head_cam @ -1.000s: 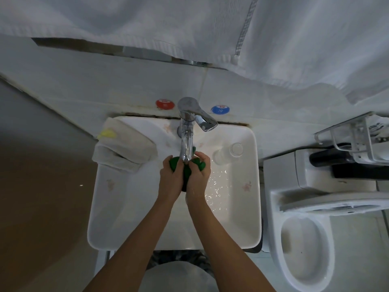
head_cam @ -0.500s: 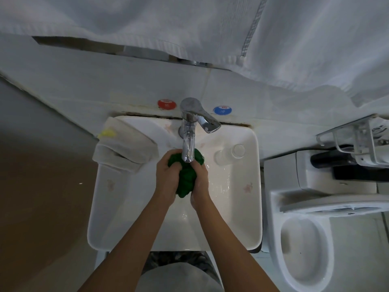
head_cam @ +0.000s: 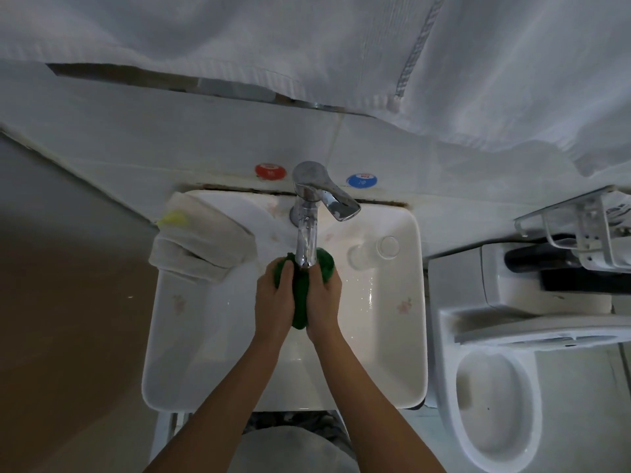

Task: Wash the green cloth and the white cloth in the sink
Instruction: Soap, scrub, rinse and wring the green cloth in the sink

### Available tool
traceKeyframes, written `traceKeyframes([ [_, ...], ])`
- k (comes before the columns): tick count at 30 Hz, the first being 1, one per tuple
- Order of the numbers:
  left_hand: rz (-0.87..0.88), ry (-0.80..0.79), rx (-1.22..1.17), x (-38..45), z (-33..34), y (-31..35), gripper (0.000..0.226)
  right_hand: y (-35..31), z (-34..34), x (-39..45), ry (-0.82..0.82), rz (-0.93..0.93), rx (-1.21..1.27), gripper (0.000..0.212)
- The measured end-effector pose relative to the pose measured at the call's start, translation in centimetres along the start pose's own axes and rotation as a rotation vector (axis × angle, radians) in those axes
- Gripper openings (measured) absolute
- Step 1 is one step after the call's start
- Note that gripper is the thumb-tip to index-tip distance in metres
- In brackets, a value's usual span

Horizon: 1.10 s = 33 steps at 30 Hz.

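The green cloth (head_cam: 301,298) is bunched up between both my hands, right under the spout of the chrome tap (head_cam: 307,230). My left hand (head_cam: 275,302) grips its left side and my right hand (head_cam: 324,298) grips its right side, fingers curled round the fabric. Both hands hover over the basin of the white sink (head_cam: 177,353). The white cloth (head_cam: 201,244) lies folded on the sink's back left corner, a small yellow patch on it.
A clear glass (head_cam: 375,250) lies on the sink's back right rim. A toilet (head_cam: 495,404) stands to the right, with a wire rack (head_cam: 580,230) above it. White towels (head_cam: 341,46) hang overhead. Red (head_cam: 269,171) and blue (head_cam: 361,180) stickers mark the wall.
My hands have shifted on the green cloth, rubbing it; more of the cloth now hangs down between my palms than a second ago.
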State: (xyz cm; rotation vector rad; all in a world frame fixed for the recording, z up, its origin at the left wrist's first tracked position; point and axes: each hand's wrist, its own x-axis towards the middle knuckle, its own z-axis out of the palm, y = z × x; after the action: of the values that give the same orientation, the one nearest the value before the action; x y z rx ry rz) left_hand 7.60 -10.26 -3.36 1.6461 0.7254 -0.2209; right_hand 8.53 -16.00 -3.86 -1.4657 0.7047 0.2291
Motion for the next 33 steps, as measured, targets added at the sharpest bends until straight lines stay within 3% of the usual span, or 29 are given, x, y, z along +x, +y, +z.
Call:
traceKeyframes([
  [4, -0.433, -0.152, -0.480, -0.6, 0.1, -0.7, 0.061, 0.0, 0.4, 0.5, 0.072, 0.088, 0.053, 0.020],
  [7, -0.568, -0.199, -0.543, -0.4, -0.6, -0.2, 0.053, 0.2, 0.4, 0.6, 0.061, 0.108, 0.092, 0.016],
  [9, -0.517, -0.238, -0.501, -0.5, -0.8, 0.0, 0.038, 0.3, 0.1, 0.6, 0.067, 0.118, 0.114, 0.009],
  [11, -0.423, -0.171, -0.479, -0.5, -0.7, 0.1, 0.027, 0.3, 0.0, 0.6, 0.070, 0.050, 0.089, 0.006],
  [16, -0.123, 0.002, -0.341, -0.8, -0.2, 0.1, 0.040, -0.1, -0.1, 0.3, -0.025, -0.005, 0.044, 0.047],
  [22, 0.020, -0.037, -0.298, -0.9, -0.4, -0.1, 0.045, -0.1, -0.7, 0.0, -0.216, 0.017, 0.003, 0.012],
  [24, 0.011, -0.060, -0.268, -0.7, 0.1, 0.1, 0.032, 0.2, -0.6, 0.2, -0.190, -0.020, -0.045, 0.012],
  [26, 0.065, 0.020, -0.034, -0.6, 0.7, 0.3, 0.018, 0.3, -0.2, 0.3, -0.121, -0.068, -0.068, 0.008],
  [28, 0.116, 0.127, 0.136, -0.6, 1.2, 0.5, 0.018, 0.3, 0.0, 0.2, -0.042, -0.094, -0.053, 0.015],
  [33, 0.155, 0.116, 0.250, -0.2, 1.0, 0.3, 0.024, 0.2, -0.4, 0.3, 0.045, 0.033, 0.077, 0.028],
])
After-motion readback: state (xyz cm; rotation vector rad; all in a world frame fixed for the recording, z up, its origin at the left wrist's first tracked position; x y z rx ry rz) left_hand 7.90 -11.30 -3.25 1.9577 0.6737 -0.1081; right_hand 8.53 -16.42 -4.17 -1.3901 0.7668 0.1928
